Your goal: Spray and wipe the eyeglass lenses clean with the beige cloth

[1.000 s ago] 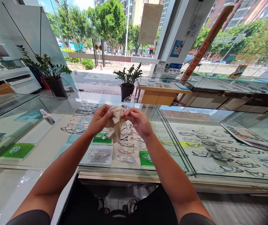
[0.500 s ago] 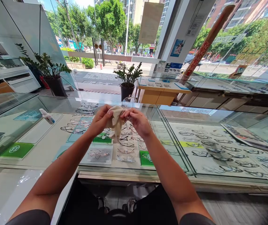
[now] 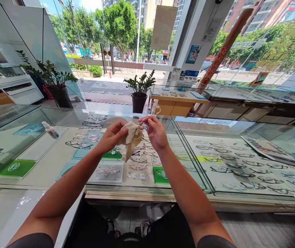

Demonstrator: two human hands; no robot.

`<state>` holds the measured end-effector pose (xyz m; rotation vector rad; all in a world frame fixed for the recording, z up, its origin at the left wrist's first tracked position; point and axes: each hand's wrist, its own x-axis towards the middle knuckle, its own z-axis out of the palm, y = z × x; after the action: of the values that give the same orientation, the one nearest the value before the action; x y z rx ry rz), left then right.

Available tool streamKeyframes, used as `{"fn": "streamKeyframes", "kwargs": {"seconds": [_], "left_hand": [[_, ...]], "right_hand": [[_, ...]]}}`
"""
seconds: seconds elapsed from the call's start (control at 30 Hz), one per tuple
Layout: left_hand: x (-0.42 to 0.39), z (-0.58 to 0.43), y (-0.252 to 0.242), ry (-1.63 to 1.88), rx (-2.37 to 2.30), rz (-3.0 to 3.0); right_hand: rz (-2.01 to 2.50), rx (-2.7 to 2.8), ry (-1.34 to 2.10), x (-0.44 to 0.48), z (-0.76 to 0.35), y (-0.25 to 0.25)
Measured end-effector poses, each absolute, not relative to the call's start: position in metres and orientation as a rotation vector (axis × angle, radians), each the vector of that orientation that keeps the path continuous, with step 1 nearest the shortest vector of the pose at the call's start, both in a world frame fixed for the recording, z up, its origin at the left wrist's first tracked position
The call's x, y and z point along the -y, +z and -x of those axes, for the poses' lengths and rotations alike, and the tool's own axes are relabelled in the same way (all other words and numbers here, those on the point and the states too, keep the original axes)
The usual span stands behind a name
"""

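Note:
Above the glass counter, my left hand (image 3: 114, 135) is closed on a crumpled beige cloth (image 3: 131, 137), whose lower end hangs down. The fingers of my right hand (image 3: 158, 133) pinch a pair of thin-framed eyeglasses (image 3: 152, 109). One clear lens stands up above those fingers; the rest of the frame is partly hidden by the hand. The cloth's right edge lies close to the right fingertips, and whether it touches the glasses I cannot tell.
Under the glass top of the display counter (image 3: 163, 187) lie rows of eyeglasses. A white spray bottle (image 3: 50, 130) stands at the left, and a magazine (image 3: 274, 148) lies at the right. Potted plants (image 3: 139, 101) stand beyond the counter, before the window.
My right hand has turned and drawn slightly away from the cloth, and the glasses have shifted right. The left hand has lowered a little, still gripping the cloth.

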<state>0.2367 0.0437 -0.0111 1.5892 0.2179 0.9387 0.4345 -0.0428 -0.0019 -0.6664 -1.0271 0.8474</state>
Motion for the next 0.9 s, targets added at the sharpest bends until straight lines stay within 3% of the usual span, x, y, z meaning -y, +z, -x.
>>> {"fn": "streamKeyframes", "kwargs": {"seconds": [0.4, 0.9], "left_hand": [[-0.038, -0.239, -0.011, 0.887, -0.174, -1.681], [-0.057, -0.231, 0.005, 1.087, -0.257, -1.204]], "right_hand": [[0.726, 1.016, 0.802, 0.040, -0.433, -0.006], [0.709, 1.130, 0.895, 0.044, -0.432, -0.005]]}}
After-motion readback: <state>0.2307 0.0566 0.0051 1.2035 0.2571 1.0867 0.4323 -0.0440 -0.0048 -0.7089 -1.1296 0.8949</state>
